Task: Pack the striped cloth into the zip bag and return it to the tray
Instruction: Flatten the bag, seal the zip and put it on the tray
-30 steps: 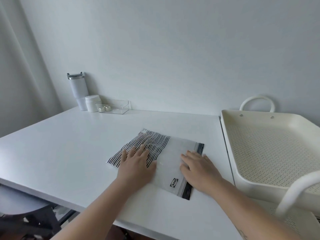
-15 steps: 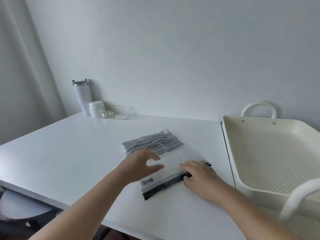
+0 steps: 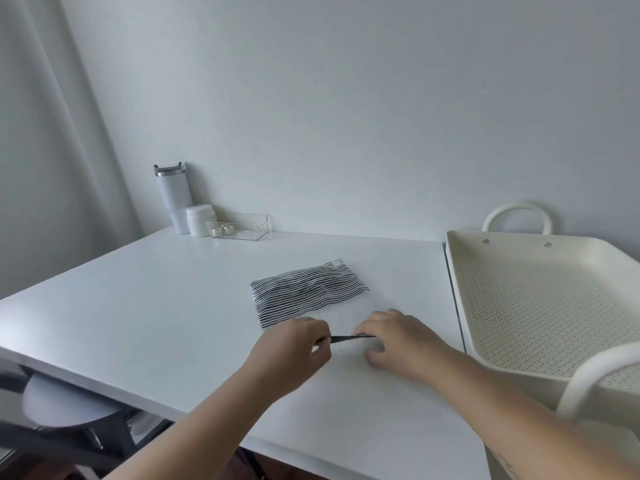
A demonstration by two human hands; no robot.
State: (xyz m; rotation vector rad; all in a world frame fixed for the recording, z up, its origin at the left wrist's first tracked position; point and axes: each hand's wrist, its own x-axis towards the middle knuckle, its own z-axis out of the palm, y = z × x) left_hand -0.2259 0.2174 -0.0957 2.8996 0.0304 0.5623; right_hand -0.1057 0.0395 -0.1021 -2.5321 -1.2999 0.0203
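While the striped cloth point(image 3: 308, 292) lies bagged, both hands point(image 3: 349, 341) apparently pinched on the zip bag's dark strip point(image 3: 351, 338).

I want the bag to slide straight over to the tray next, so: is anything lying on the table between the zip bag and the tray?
Nothing visible does. The zip bag holding the striped cloth lies on bare white table up to the tray, whose rim stands above the tabletop.

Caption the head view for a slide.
Both hands, left and right, pinch the zip bag's dark strip, striped cloth inside, on the table beside the empty tray.
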